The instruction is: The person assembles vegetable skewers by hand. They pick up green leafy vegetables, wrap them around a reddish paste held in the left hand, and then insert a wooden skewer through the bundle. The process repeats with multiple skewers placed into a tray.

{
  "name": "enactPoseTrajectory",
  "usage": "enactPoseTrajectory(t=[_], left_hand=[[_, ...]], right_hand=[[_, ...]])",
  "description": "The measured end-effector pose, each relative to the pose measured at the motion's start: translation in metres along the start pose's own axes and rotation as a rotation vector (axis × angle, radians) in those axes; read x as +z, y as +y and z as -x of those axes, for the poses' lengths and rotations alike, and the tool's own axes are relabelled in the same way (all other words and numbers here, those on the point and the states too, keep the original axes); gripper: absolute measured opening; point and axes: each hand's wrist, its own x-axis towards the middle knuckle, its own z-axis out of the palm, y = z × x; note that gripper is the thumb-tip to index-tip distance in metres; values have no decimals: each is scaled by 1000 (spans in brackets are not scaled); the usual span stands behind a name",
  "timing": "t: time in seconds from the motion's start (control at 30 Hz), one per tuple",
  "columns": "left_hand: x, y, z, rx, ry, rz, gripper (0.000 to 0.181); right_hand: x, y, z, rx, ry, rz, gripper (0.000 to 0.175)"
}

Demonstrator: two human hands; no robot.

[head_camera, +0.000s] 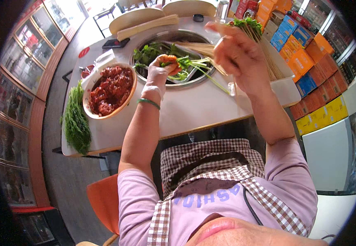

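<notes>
My left hand, in a thin clear glove, grips a small bunch of green herb sprigs, probably coriander, their pale stems pointing right. It is held over a metal tray with more leafy sprigs, set in a round metal-rimmed well in the table. My right hand is raised to the right of the well, blurred by motion, one finger stretched out; whether it holds anything is unclear. Beyond it, thin bamboo skewers carrying green leaves lie at a white plastic box.
Left of the well stands a bowl of dark red marinated meat. A feathery green bunch, like dill, lies on the table's left edge. More loose skewers cross the well. Stacked cartons and an orange chair flank the table.
</notes>
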Motion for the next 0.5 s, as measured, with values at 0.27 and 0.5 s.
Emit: enactPoseTrajectory(t=[0.27, 0.5], left_hand=[[11, 8, 7, -29, -52, 17, 18], [13, 10, 11, 0, -114, -37, 21]], right_hand=[[-22, 94, 16, 515, -112, 428, 17], [-27, 116, 12, 460, -110, 403, 17]])
